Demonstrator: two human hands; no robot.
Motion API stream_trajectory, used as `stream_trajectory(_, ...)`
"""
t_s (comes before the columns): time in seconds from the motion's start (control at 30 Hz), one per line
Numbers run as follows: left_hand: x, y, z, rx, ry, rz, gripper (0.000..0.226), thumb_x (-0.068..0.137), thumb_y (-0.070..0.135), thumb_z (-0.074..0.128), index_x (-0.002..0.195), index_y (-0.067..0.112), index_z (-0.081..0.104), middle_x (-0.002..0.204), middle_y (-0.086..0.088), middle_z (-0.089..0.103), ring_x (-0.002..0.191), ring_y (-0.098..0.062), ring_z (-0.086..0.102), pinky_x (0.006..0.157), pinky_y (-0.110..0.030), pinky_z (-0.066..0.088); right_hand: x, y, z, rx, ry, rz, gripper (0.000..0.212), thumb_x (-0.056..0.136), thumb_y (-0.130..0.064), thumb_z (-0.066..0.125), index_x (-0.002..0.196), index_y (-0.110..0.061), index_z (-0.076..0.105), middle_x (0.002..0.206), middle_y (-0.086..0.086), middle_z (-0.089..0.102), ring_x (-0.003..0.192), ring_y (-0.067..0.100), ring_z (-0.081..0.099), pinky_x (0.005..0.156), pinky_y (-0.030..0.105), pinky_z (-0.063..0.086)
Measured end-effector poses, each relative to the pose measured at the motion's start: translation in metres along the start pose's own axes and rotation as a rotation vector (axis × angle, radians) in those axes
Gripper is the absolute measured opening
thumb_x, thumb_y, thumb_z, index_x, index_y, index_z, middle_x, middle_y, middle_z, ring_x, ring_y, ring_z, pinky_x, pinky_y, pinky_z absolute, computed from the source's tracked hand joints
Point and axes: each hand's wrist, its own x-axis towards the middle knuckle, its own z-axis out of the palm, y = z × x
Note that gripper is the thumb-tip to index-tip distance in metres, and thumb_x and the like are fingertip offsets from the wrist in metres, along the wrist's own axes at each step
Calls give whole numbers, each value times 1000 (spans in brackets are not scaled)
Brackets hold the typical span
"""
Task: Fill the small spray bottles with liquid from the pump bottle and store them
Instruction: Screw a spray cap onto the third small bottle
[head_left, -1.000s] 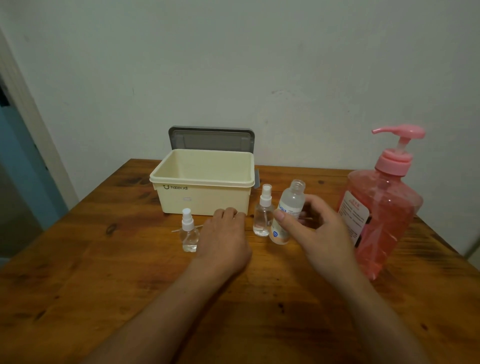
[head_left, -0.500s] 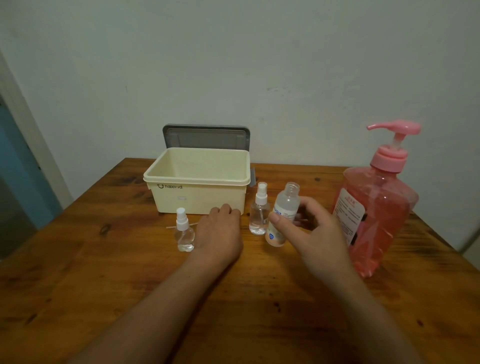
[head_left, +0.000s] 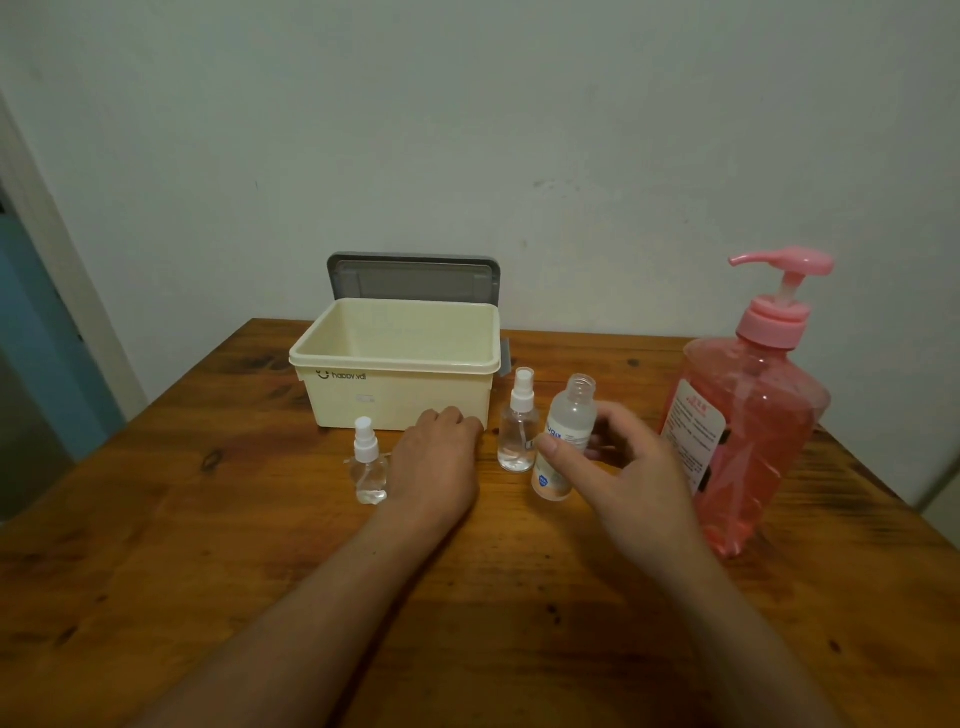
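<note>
Clear plastic with a white nozzle, a small spray bottle (head_left: 370, 467) stands left of centre on the brown wooden counter (head_left: 208, 571). Just beside it the left hand (head_left: 434, 462) lies knuckles-up before the cream plastic storage box (head_left: 395, 358), fingertips hidden, so I cannot tell whether it holds anything. Right of a taller capped clear spray bottle (head_left: 518, 431), the right hand (head_left: 623, 467), reaching in from lower right, pinches an uncapped clear bottle with a blue-and-white label (head_left: 566, 436) nearly upright. Filling seems about to start: its open neck must go under the spout of the large pink pump bottle (head_left: 753, 415) at far right.
</note>
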Motion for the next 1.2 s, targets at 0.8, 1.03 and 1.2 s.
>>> stream_trajectory(0.8, 8, 30, -82, -791, 619, 72, 27, 96, 26, 59, 123, 24, 62, 115, 12, 64, 105, 1, 56, 83, -7, 44, -2, 7, 9, -34, -40, 7, 32, 80, -42, 73, 110, -39, 63, 102, -22, 66, 95, -7, 58, 82, 20, 48)
stream_trajectory(1.03, 7, 41, -107, -1205, 545, 62, 29, 94, 18, 62, 123, 20, 62, 114, 5, 67, 107, -3, 62, 86, -17, 52, -4, 9, 11, -47, -83, 23, 32, 82, -41, 71, 112, -37, 61, 103, -23, 64, 94, -10, 56, 78, 16, 44)
stream_trajectory(1.2, 6, 45, -114, -1315, 533, 72, 27, 94, 17, 61, 121, 20, 61, 113, 2, 68, 105, -8, 63, 86, -23, 54, -4, 10, 12, -61, -93, 30, 31, 82, -42, 70, 111, -40, 60, 103, -24, 64, 94, -12, 56, 76, 16, 44)
